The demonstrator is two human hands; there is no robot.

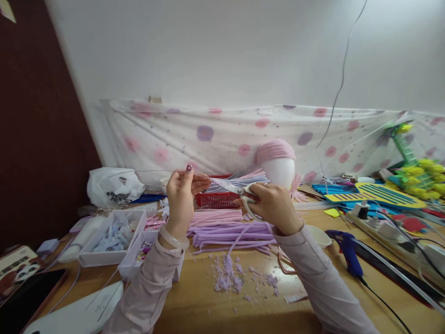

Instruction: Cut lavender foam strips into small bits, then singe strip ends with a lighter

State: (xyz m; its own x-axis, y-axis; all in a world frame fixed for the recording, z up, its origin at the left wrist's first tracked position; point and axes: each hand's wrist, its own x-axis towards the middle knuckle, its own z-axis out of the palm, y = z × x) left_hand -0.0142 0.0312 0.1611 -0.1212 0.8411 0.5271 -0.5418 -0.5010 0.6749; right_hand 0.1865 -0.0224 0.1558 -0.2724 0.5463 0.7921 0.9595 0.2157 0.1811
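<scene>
My left hand (pixel 182 195) is raised over the table, thumb and fingers pinched on a thin wire (pixel 149 171) that runs out to the left. White-handled scissors (pixel 247 190) are in my right hand (pixel 273 204), their blades pointing left and reaching my left fingertips. Whether the blades touch the wire I cannot tell. Below the hands lie bundles of purple pipe cleaners (pixel 229 233) and pink pipe cleaners (pixel 217 216). Lavender fluff clippings (pixel 227 276) are scattered on the tabletop in front of them.
Behind the hands stand a red basket (pixel 217 201) of pipe cleaners and a white head form (pixel 278 170) with pink wrapping. White boxes (pixel 113 236) of small parts sit left, near a phone (pixel 29 299). A blue glue gun (pixel 347 253) and power strip (pixel 385 232) lie right.
</scene>
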